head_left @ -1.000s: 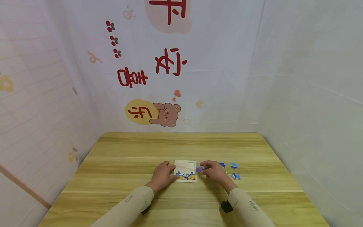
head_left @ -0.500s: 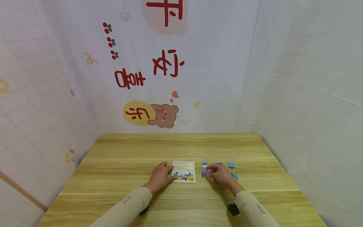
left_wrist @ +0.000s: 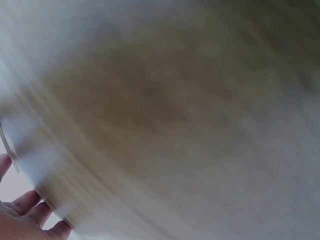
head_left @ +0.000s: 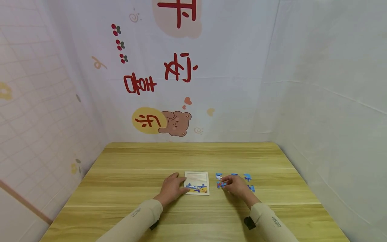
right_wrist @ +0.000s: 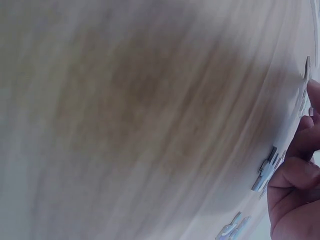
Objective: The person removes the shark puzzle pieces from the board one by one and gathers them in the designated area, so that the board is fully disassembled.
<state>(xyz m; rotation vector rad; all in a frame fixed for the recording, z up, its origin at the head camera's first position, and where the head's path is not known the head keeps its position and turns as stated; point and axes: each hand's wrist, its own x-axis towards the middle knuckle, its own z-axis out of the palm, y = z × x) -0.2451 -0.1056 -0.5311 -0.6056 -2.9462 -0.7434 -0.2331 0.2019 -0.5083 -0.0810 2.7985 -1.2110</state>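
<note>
Fingers of the right hand point(head_left: 237, 187) pinched the right edge of a knobbed red-and-blue jigsaw piece point(head_left: 219, 185); the left hand point(head_left: 171, 189), fingers spread, touched a pale, square puzzle tray point(head_left: 198, 178) on the wood-grained worktop point(head_left: 193, 218).

Yellowish wood-grain tabletop point(head_left: 193, 156), square white-rimmed puzzle tray point(head_left: 198, 177) near its middle, loose blue puzzle pieces point(head_left: 248, 176) toward the tray's three o'clock
</note>
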